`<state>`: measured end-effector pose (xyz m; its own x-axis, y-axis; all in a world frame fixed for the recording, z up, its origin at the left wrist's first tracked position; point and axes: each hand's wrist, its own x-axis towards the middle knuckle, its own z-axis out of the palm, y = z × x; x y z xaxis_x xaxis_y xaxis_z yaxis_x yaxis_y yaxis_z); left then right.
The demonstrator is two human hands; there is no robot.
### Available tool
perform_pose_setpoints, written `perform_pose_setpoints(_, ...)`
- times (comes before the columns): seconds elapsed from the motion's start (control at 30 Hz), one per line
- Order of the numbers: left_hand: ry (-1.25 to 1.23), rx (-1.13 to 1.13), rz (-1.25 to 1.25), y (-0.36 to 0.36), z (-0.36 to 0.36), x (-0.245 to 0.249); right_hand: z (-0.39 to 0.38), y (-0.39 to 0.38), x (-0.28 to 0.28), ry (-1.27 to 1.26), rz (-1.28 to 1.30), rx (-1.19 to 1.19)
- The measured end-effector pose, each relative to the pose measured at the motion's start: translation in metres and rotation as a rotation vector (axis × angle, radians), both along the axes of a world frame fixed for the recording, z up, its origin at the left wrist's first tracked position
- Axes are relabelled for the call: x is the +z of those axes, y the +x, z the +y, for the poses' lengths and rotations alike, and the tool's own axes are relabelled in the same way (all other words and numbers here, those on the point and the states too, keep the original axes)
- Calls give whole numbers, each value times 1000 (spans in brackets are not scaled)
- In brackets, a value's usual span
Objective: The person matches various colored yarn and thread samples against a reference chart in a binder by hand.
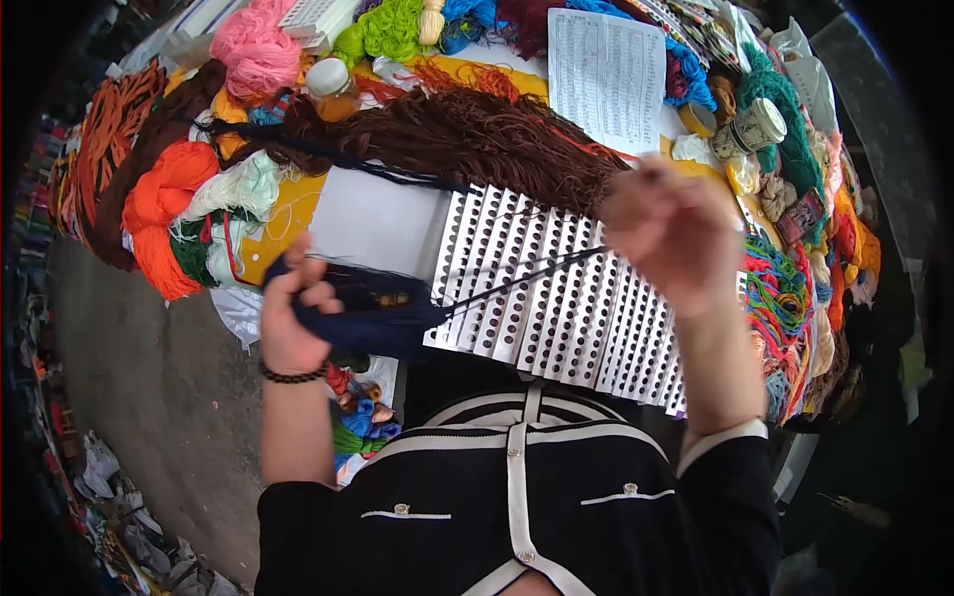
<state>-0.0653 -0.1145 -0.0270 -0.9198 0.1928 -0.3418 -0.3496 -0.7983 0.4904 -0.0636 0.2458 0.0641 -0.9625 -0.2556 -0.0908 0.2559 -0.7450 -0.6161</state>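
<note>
My left hand [295,316] is closed around a navy-blue thread skein [383,320] with a loop hanging open. From that skein a few dark strands [527,283] run up to the right, pulled taut. They end at my right hand [668,228], which is raised and blurred, its fingers pinched together on them. Below the strands lie white cards with rows of punched holes [556,298], side by side. A grey-white sheet [383,219] lies left of these cards. Long brown thread [467,139] is spread out just behind them.
Orange-red [164,209], pink [256,45] and green [388,28] thread bundles crowd the table's edges. A lidded jar [331,87] and a patterned tin [752,129] stand among them. A printed sheet [606,84] lies at the back. Multicoloured threads [775,288] are heaped at the right.
</note>
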Motion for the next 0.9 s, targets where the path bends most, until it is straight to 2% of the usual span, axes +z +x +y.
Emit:
perform_pose_setpoints(0.03,19,7,31,-5,-29,-11,36,-2,7,-3,46,15)
perform_pose_setpoints(0.07,-25,17,83,-10,-58,-22,69,2,21,293,67,-157)
perform_pose_setpoints(0.1,-93,60,102,-13,-83,-32,109,-1,28,507,80,-181)
perform_pose_setpoints(0.13,-195,161,49,-14,-103,-33,139,2,34,755,-58,-576)
perform_pose_setpoints(0.17,-297,261,-7,-15,-113,-34,172,4,42,877,-105,-764)
perform_pose_setpoints(0.2,-295,260,-10,-15,-112,-30,235,11,41,1302,-39,-875)
perform_pose_setpoints(0.23,-432,300,-16,-16,-109,-24,233,14,42,1978,165,-1223)
perform_pose_setpoints(0.27,-569,342,-22,-16,-105,-21,226,15,41,2026,149,-1230)
perform_pose_setpoints(0.3,-567,341,-27,-19,-92,-20,212,13,37,2074,134,-1234)
perform_pose_setpoints(0.37,-450,25,50,-34,-43,-17,130,-3,20,1868,178,-835)
perform_pose_setpoints(0.4,-492,-126,73,-40,-10,-5,89,-11,-2,1628,192,-616)
perform_pose_setpoints(0.43,-531,-278,96,-46,23,6,47,-19,-7,1744,-28,-189)
perform_pose_setpoints(0.47,-561,-355,171,-54,46,0,23,-22,-33,1536,9,-116)
perform_pose_setpoints(0.5,-590,-432,244,-61,66,-7,7,-33,-62,1504,139,-35)
perform_pose_setpoints(0.57,-620,-528,135,-74,106,-6,-24,-46,-93,1482,207,5)
perform_pose_setpoints(0.63,-715,-575,76,-85,126,-20,-36,-58,-110,1486,95,35)
perform_pose_setpoints(0.67,-726,-578,78,-85,133,-24,-36,-65,-116,1438,-8,123)
perform_pose_setpoints(0.7,-736,-582,81,-87,139,-28,-36,-69,-120,1436,-10,118)
perform_pose_setpoints(0.77,-776,-563,114,-93,147,-40,-35,-75,-127,1267,-136,159)
perform_pose_setpoints(0.83,-763,-519,229,-97,154,-47,-35,-75,-121,1266,-147,171)
perform_pose_setpoints(0.9,-773,-515,201,-99,160,-48,-34,-77,-120,1245,-179,200)
